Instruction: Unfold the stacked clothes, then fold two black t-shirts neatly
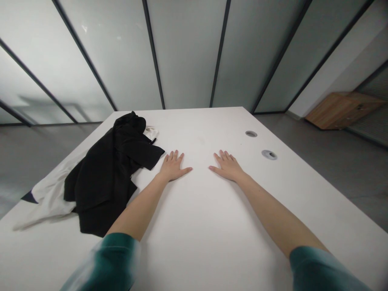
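My left hand (173,167) lies flat on the white table (200,226), its fingers spread and nothing in it. Just left of it is a crumpled black garment (100,173), whose short sleeve-like corner comes close to my fingers. Under the black garment a white garment (57,198) sticks out on the left, and a bit of white cloth (150,132) shows at its far right side. My right hand (228,166) also rests palm down with fingers apart, touching only the tabletop. A gap of bare table separates the two thumbs.
Two round grommets, a far one (251,133) and a nearer one (269,154), are set in the table to the right of my right hand. Frosted glass panels (188,52) stand beyond the far edge. A wooden cabinet (339,110) is on the floor at right.
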The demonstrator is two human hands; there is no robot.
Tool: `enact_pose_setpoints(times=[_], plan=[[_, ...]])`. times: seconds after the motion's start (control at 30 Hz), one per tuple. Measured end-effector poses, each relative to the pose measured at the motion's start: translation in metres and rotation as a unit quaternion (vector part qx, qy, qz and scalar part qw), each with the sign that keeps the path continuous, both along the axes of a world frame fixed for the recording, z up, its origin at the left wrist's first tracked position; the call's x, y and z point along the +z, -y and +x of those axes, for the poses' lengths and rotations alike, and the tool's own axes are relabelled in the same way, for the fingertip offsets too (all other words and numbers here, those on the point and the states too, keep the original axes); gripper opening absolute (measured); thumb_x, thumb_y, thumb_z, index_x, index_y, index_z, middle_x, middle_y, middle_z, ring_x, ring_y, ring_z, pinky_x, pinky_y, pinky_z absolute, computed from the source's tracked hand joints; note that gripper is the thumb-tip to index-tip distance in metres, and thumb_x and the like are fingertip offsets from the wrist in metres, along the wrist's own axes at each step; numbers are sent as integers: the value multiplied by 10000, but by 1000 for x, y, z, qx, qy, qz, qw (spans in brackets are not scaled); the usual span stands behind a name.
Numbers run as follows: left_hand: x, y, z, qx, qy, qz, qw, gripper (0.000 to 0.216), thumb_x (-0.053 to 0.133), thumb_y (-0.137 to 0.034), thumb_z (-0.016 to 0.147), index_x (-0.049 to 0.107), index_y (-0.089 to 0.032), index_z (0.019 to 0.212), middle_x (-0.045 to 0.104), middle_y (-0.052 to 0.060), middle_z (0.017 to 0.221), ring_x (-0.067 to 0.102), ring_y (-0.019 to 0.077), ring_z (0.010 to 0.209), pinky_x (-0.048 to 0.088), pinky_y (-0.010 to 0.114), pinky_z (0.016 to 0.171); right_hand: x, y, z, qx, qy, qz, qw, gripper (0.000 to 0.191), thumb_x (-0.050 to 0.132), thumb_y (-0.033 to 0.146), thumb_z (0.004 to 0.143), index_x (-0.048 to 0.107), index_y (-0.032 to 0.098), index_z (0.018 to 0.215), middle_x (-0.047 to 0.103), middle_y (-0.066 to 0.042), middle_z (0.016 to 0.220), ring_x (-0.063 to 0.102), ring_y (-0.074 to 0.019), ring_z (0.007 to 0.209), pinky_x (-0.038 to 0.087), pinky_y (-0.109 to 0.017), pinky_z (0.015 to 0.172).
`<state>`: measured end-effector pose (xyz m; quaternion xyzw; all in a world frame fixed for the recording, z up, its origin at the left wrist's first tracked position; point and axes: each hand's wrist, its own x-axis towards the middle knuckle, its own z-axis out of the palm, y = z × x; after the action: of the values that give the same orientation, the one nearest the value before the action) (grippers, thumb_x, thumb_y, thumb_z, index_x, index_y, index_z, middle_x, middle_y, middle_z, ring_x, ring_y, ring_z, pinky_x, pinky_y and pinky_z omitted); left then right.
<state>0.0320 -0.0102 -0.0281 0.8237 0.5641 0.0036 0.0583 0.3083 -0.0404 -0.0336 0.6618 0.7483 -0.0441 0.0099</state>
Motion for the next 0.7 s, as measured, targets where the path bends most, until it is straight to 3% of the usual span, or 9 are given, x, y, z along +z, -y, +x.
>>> enact_pose_setpoints(times=[0.7], plan=[[2, 1, 1, 2, -19, -7, 1000, 993, 247, -833, 838, 245, -160, 1569, 143, 153, 1643, 113, 357, 1509, 126, 491, 1211, 4, 1, -1, -1, 6, -19, 1000, 965, 157, 810, 862, 227, 169, 1580, 137, -144, 1648, 115, -344, 1508, 123, -486, 1202]])
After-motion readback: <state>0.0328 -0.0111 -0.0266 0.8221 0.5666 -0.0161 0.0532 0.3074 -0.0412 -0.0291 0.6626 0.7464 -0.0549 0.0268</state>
